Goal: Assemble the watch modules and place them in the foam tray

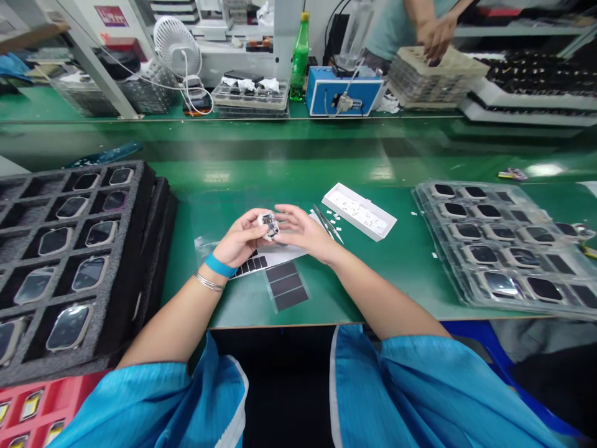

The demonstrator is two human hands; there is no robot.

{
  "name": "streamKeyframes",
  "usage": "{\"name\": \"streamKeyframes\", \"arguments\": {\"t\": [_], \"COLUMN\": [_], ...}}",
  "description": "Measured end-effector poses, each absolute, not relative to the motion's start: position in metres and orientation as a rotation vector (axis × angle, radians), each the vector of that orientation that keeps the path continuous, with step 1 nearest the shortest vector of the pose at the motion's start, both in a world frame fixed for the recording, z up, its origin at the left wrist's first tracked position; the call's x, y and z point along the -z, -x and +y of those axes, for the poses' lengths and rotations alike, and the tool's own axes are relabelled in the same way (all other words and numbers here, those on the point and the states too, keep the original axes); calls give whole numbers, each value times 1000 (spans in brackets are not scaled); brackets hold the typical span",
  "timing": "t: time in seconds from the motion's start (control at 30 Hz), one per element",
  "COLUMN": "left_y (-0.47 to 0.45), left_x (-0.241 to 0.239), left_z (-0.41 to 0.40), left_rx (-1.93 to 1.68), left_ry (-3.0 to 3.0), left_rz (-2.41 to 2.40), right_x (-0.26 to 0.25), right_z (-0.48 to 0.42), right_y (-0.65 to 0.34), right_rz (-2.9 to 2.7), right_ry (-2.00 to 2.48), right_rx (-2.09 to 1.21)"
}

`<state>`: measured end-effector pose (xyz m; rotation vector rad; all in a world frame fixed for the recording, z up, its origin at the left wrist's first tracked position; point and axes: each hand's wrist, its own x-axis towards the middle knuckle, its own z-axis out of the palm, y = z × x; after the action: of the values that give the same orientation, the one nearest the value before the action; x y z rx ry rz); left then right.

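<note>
Left hand (240, 238) holds a small white-rimmed electronic part (269, 225) up above the green surface (373, 305). Fingers curled round it, narrow grip. Exact part type too small to tell. Right hand (305, 231) is open, fingers (285, 215) spread and just beside the part; contact unclear from this angle.

Steel tweezers (328, 223) lie on the surface just past the right hand, near an open white box (359, 211) of small white pieces. A few loose white pieces (334, 216) sit between the tweezers and box.

Under the left wrist: a sheet of black rectangular pads (249, 264). Beside it, nearer the surface edge, a clear strip of black pads (286, 286). Left wrist has a blue band (219, 266) and a metal bangle (209, 282).

Left of the hands: grey foam tray (144, 205) of watch-like units in black pockets. Right: clear blister tray (466, 249) of dark-windowed units.

Across the aisle, a co-worker's hand (438, 36) sits over a beige crate (436, 78). Nearby on the far surface: blue bench unit (344, 91), green bottle (299, 59), white desk fan (177, 46).
</note>
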<state>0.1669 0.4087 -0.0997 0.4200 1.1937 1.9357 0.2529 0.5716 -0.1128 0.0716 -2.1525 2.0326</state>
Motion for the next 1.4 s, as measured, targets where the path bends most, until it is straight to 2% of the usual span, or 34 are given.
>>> {"name": "streamKeyframes", "arguments": {"t": [0.13,0.33,0.43,0.57,0.63,0.8,1.1,1.23,1.33,1.4], "left_y": [-159,-154,-159,-168,-171,-175,-182,-175,-158,-146], "left_x": [97,100,103,104,103,101,106,104,100,99], "left_z": [404,403,406,412,413,414,423,425,417,409], "left_rx": [-2041,-2047,-1989,-1870,-1804,-1703,-1772,-1818,-1980,-2069], "left_ry": [-406,-439,-425,-388,-374,-372,-311,-195,-40,36], "left_rz": [1231,1272,1256,1202,1168,1148,1282,1409,1481,1488], "right_x": [112,91,87,88,90,97,103,111,108,104], "right_z": [575,581,585,584,583,581,572,571,569,563], "right_y": [-252,-261,-263,-264,-262,-259,-257,-245,-237,-234], "right_rz": [-2201,-2048,-2080,-2179,-2162,-2179,-2256,-2254,-2269,-2429], "right_ry": [33,-66,-185,-134,-171,-172,-112,-23,96,55], "right_rx": [-2340,-2402,-2230,-1657,-1508,-1441,-1201,-1304,-1431,-1388]}}
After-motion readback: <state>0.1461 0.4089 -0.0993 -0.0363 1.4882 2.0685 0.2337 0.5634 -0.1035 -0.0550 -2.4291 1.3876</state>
